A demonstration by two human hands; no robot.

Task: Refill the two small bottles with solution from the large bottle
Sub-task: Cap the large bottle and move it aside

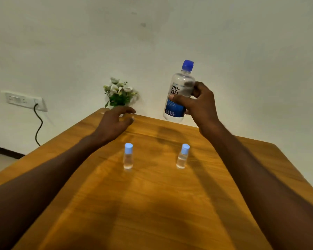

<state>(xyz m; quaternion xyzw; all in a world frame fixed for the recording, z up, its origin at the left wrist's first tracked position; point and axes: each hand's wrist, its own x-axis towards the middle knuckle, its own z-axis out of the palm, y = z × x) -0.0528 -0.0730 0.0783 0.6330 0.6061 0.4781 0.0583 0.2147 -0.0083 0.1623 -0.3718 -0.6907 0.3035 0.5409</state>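
Aloft, right hand (200, 103) grips capped large bottle (179, 92); left hand (116, 120) loose, holding nothing, above table (152, 204); two small bottles (128, 156) capped.

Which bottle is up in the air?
The large bottle with the dark blue cap, gripped in the right hand. The two small bottles stand on the wooden table.
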